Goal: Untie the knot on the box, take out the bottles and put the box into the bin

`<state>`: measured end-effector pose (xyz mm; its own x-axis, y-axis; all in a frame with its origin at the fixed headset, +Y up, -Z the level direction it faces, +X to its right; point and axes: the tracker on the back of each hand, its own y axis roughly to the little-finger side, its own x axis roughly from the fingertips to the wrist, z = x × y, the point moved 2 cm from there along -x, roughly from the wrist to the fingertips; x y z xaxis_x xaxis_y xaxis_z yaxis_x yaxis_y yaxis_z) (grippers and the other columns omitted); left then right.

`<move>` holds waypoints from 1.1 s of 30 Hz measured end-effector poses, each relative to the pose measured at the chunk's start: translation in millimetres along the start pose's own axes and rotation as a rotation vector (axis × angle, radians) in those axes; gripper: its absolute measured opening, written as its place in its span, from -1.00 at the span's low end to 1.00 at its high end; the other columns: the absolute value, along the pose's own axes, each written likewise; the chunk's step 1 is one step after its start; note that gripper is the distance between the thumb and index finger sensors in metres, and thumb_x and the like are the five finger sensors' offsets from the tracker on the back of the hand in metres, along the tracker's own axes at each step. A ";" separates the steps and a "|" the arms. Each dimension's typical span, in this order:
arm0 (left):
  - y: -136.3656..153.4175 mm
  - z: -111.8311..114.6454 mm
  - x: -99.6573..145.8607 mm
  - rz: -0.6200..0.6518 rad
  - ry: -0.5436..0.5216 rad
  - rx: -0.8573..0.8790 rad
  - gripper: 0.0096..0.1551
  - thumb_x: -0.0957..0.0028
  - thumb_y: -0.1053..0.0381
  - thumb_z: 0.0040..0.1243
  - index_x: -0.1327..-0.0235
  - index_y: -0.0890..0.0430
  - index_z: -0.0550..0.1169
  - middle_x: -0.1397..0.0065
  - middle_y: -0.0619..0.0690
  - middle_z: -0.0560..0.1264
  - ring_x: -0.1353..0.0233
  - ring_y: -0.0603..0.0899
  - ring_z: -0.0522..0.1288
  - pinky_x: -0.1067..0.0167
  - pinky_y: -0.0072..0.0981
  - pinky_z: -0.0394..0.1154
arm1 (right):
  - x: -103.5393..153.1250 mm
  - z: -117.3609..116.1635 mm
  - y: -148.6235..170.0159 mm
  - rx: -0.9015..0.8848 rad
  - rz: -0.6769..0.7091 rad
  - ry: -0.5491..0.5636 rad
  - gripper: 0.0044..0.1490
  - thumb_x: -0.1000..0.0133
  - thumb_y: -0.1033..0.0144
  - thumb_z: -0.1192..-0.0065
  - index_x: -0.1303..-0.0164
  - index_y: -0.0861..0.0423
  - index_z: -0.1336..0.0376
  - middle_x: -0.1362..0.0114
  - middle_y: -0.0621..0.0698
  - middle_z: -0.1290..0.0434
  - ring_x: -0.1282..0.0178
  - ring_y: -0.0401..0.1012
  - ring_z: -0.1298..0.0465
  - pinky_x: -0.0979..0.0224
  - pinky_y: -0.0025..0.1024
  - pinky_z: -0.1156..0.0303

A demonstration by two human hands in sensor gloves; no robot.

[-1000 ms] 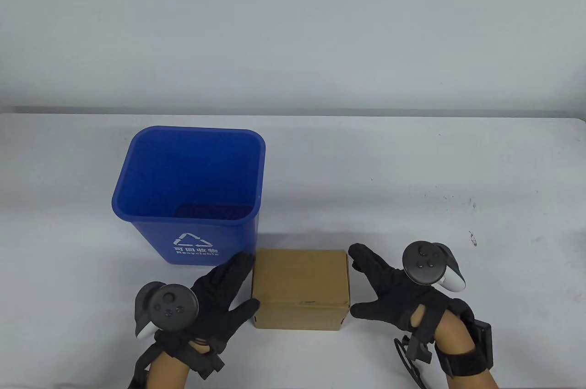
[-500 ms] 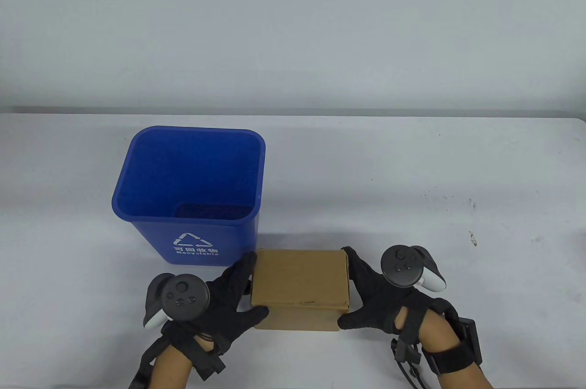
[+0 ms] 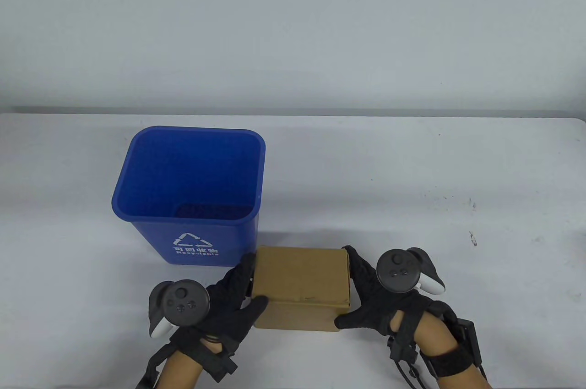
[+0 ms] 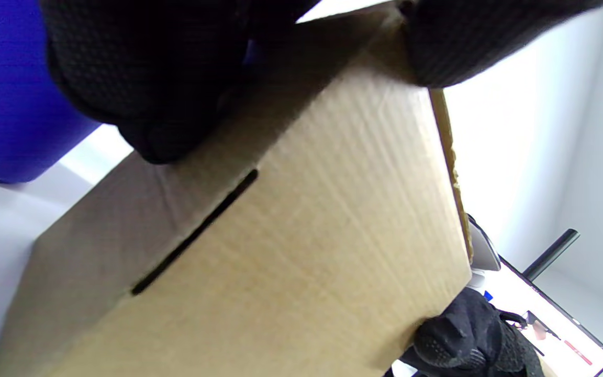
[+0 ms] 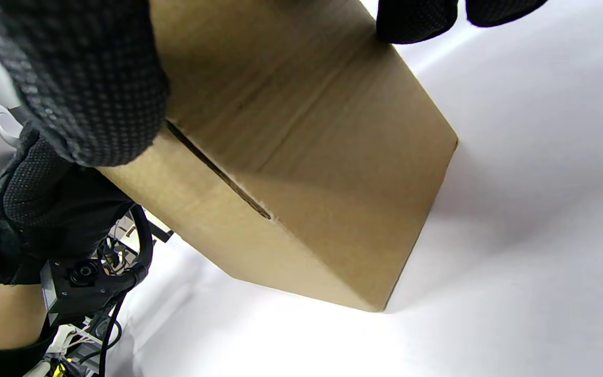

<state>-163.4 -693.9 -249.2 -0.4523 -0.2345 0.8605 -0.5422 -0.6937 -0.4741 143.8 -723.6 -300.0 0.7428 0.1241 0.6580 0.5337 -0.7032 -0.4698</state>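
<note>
We see the cardboard box [image 3: 300,275] near the front edge of the white worktop [image 3: 412,187], just to the right of and in front of the blue bin [image 3: 192,178], which stands upright with its mouth open. The left hand [image 3: 229,297] grips the box's left side, fingers [image 3: 242,270] along the far left edge and thumb at the near left corner. The right hand [image 3: 373,297] grips the right side the same way, thumb at the near right corner. In the right wrist view the box [image 5: 301,157] looks tilted with one edge off the worktop, though we cannot be sure from that angle. The left wrist view shows a dark slot in the box [image 4: 280,251] wall. The lid is closed.
</note>
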 end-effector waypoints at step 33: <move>15.6 17.2 4.7 -0.171 -0.088 0.239 0.21 -0.07 -0.51 -0.03 -0.52 0.43 0.08 -0.42 0.38 0.22 -0.15 0.51 0.44 -0.08 0.10 0.50 | -0.2 -3.5 -6.7 0.000 -0.013 0.013 0.66 0.04 -0.14 -0.45 -0.37 0.39 0.68 -0.56 0.37 0.45 -0.56 0.41 0.02 -0.45 0.44 0.02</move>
<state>-161.8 -717.6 -249.4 -0.2995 -0.1514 0.9420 -0.4189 -0.8662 -0.2724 138.6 -721.4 -294.9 0.7301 0.1240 0.6720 0.5434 -0.7017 -0.4609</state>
